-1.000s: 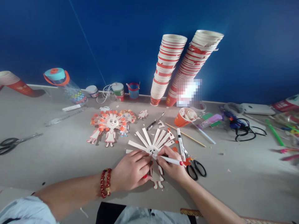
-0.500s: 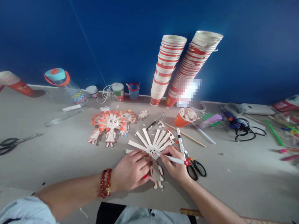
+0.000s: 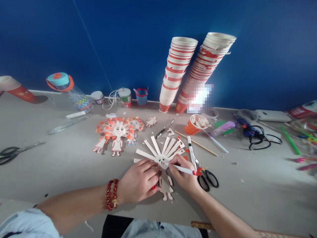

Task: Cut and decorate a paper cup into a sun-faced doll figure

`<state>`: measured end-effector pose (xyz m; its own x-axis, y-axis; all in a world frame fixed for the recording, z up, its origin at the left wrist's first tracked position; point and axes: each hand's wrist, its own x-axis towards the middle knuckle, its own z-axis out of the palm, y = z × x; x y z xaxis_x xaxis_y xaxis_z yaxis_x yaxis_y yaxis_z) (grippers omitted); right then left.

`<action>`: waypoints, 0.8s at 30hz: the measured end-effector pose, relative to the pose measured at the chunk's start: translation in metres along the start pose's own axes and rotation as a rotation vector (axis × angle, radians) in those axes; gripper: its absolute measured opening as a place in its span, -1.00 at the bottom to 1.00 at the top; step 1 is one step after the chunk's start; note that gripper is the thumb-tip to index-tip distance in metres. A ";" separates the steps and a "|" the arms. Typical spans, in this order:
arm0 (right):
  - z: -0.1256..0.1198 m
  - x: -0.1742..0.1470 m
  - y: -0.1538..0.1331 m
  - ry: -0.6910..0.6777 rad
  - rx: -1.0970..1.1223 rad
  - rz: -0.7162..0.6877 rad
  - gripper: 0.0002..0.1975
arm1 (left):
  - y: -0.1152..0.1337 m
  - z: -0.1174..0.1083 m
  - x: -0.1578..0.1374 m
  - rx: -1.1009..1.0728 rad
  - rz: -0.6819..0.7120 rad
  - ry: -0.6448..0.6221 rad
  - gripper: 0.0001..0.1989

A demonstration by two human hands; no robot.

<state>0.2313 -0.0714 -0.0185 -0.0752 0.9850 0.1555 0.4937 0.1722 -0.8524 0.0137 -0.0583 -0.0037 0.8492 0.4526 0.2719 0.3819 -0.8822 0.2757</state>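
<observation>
A white paper doll (image 3: 166,186) with a fan of paper strips around its drawn face (image 3: 162,161) lies on the table in front of me. My left hand (image 3: 141,180) rests on the doll's left side, fingers bent and pressed together over its edge. Something small and red (image 3: 154,187), like a marker cap, shows by the left fingers. In my right hand (image 3: 184,173) is a white marker (image 3: 184,169) with a red end, its tip at the face near the red mouth. A capped white marker (image 3: 191,150) and black-handled scissors (image 3: 208,180) lie close beside the right hand.
Finished-looking paper dolls (image 3: 119,132) lie at the back left. A black pen (image 3: 164,129), a wooden stick (image 3: 198,143) and an orange cup of scraps (image 3: 195,124) are behind the doll. Tall paper cup stacks (image 3: 178,72) lean near the blue wall. A glue gun (image 3: 252,130) lies right.
The marker in my right hand has shifted slightly at the doll's face, its red end a little further left. My left hand and the doll stay in place.
</observation>
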 end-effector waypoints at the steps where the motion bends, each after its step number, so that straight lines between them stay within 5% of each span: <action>1: 0.000 0.000 0.000 0.004 0.001 -0.001 -0.85 | 0.000 0.000 0.000 -0.001 0.000 0.000 -0.67; 24: 0.001 0.002 -0.002 0.036 0.075 -0.001 -0.84 | 0.000 0.001 0.000 -0.001 0.006 0.017 -0.68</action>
<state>0.2293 -0.0698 -0.0174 -0.0437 0.9839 0.1734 0.4273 0.1753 -0.8869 0.0140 -0.0583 -0.0045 0.8449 0.4499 0.2895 0.3768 -0.8845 0.2750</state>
